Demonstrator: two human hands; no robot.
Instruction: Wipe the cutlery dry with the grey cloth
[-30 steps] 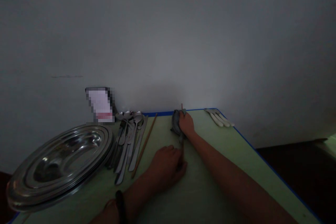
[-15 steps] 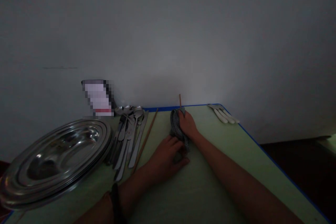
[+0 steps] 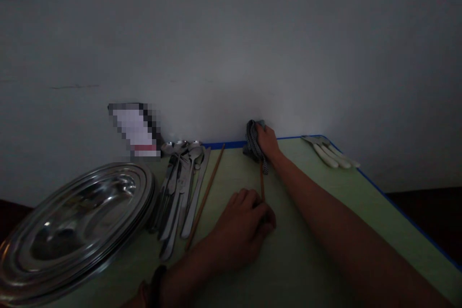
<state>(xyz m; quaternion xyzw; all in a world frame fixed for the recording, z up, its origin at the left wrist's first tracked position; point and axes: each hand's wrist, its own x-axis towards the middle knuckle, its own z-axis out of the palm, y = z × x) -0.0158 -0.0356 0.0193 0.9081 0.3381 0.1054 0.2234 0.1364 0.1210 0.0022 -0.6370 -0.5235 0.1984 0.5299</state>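
Green table (image 3: 353,183), right hand (image 3: 269,144) gripping cloth (image 3: 252,138) at far edge, left hand (image 3: 245,226) pinching chopstick (image 3: 262,183)

Brown chopstick (image 3: 262,183) points away, grey cloth (image 3: 251,140) bunched round its far end.

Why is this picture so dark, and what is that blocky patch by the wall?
Head view: dim all over, with a paler glow on the wall behind the right hand and its cloth; the steel tray catches the brightest glints; the patch is blocked out in pixels, not blur; the left hand on the chopstick is shadowy yet fairly sharp.
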